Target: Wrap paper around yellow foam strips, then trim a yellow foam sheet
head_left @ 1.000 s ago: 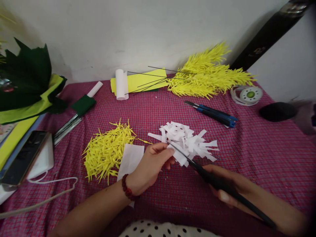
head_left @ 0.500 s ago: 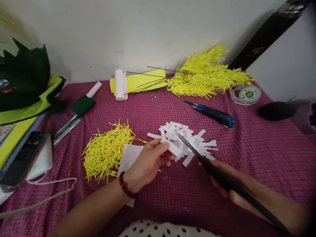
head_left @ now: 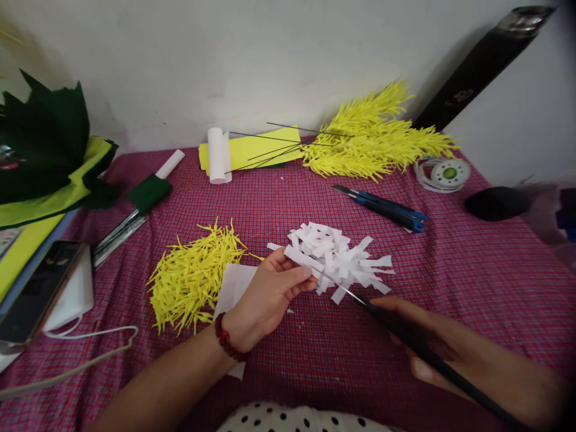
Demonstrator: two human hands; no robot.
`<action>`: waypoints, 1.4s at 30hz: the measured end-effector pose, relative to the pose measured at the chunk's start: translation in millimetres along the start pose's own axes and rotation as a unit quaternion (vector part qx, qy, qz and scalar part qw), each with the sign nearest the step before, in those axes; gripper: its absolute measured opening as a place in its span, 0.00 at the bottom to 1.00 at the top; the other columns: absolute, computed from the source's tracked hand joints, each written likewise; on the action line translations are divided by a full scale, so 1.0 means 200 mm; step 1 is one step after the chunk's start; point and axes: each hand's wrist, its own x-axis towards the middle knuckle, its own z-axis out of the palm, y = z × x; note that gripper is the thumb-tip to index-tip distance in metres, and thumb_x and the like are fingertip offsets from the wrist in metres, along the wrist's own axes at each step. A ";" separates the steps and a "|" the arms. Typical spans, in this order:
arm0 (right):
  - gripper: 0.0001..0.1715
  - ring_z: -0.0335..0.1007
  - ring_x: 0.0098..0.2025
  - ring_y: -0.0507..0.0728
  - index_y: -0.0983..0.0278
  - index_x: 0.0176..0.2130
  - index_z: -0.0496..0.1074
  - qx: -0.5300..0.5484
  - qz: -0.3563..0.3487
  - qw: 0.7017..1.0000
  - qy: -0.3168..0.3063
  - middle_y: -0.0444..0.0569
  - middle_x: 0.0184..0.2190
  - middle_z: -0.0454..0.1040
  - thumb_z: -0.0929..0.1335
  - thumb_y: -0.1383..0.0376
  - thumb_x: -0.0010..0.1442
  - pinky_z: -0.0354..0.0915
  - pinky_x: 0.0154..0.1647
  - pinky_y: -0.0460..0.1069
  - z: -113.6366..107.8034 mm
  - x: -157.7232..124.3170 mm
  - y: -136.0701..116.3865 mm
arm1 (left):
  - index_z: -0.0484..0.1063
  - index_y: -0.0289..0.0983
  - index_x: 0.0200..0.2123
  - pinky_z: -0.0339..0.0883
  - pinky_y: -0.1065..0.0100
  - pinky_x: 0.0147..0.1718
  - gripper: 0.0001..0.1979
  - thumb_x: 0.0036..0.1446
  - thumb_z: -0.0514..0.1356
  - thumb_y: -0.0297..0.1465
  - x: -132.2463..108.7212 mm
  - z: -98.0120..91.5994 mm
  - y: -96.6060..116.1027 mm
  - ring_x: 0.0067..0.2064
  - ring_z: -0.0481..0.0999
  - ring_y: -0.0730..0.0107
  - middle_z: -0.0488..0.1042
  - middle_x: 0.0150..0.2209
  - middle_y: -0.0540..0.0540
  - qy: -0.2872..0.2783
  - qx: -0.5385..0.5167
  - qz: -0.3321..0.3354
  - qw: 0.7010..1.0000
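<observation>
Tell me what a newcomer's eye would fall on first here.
Most striking are the bright yellow plumes at the back of the table, near the wall, and the loose yellow heap left of the hands. Next comes the pile of white strips at the middle, where the left hand pinches a white piece and the right hand holds scissors.

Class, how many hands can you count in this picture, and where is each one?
2: the left hand pinches white paper near the center; the right hand holds black-handled scissors at lower right.
</observation>
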 end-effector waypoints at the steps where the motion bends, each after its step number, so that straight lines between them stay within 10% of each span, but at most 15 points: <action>1: 0.38 0.66 0.57 0.67 0.54 0.61 0.63 -0.002 0.015 1.000 -0.016 0.48 0.58 0.69 0.72 0.57 0.52 0.64 0.58 0.55 0.00 0.01 -0.02 | 0.71 0.33 0.32 0.71 0.76 0.28 0.12 0.42 0.68 0.22 0.00 0.00 0.00 0.27 0.73 0.80 0.74 0.28 0.52 0.004 0.008 0.000 1.000; 42: 0.32 0.73 0.46 0.63 0.59 0.56 0.67 -0.004 0.032 0.999 -0.026 0.50 0.47 0.76 0.71 0.60 0.52 0.70 0.49 0.54 0.03 0.06 -0.08 | 0.72 0.33 0.24 0.67 0.73 0.25 0.07 0.46 0.64 0.31 -0.01 0.00 0.00 0.23 0.72 0.77 0.73 0.23 0.48 0.007 0.128 -0.008 0.992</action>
